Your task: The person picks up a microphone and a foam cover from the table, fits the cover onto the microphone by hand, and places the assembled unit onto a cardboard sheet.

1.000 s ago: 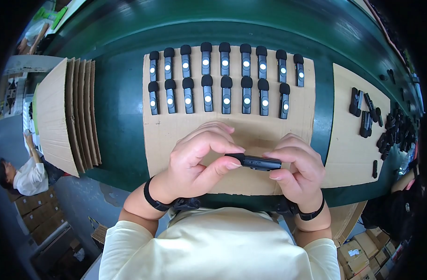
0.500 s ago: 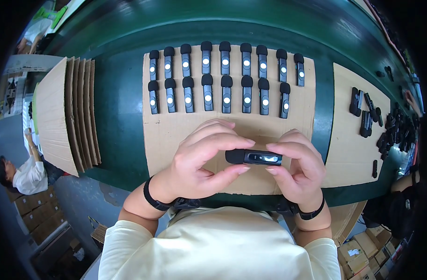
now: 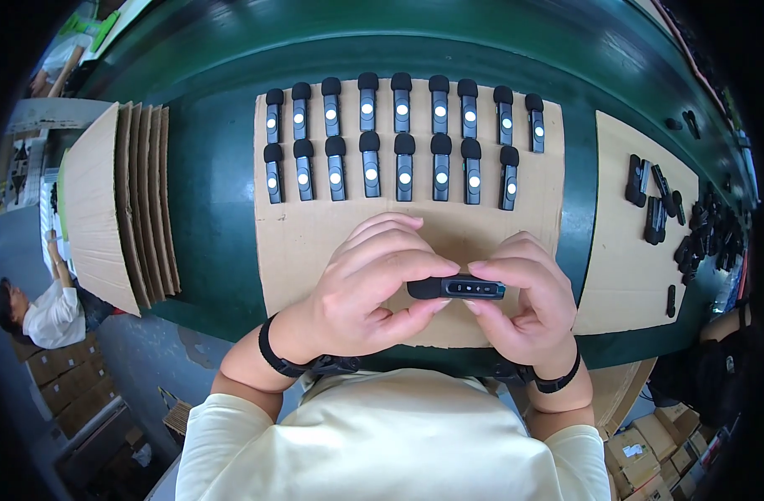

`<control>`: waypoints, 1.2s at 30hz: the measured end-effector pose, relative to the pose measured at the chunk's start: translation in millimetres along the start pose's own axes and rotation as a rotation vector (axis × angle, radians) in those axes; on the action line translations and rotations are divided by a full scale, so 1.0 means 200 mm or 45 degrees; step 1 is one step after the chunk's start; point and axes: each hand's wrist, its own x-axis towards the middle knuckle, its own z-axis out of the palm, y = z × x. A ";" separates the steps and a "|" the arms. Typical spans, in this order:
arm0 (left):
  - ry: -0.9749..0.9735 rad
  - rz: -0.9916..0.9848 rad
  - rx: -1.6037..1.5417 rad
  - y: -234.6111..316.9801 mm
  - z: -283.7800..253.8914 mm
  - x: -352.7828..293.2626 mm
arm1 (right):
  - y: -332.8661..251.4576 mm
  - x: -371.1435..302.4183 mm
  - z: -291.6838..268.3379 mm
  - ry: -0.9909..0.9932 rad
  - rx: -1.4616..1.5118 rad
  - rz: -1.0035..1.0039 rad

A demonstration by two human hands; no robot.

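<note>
A small black wireless clip-on microphone [image 3: 475,288] with a foam windscreen lies level above the cardboard, its foam end to the left. My left hand [image 3: 367,280] pinches the foam end between thumb and fingers. The body is gripped by my right hand [image 3: 528,284], with thumb and forefinger near its middle. A row of small markings shows on the side facing me. Beyond my hands, two rows of similar microphones [image 3: 405,171], each with a round white spot, rest foam end away from me on a cardboard sheet [image 3: 315,250].
Upright cardboard sheets [image 3: 106,200] stand at the left of the green table [image 3: 211,225]. On the right, another cardboard sheet [image 3: 628,275] carries loose microphones [image 3: 654,220], beside a dark heap of them [image 3: 714,230]. Another person [image 3: 52,316] is at far left.
My right fingertips have shifted left along the microphone toward its middle. The microphone has turned slightly, and the bright glare on its side is gone, showing the markings.
</note>
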 end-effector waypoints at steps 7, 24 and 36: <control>-0.010 -0.031 -0.004 0.01 0.00 -0.01 | 0.00 -0.01 0.01 -0.002 0.013 0.016; 0.118 -0.103 0.033 0.02 0.03 -0.01 | 0.01 -0.02 0.01 0.014 -0.007 0.045; 0.325 -0.302 -0.256 0.02 0.03 -0.09 | -0.07 -0.02 0.04 0.135 -0.007 -0.015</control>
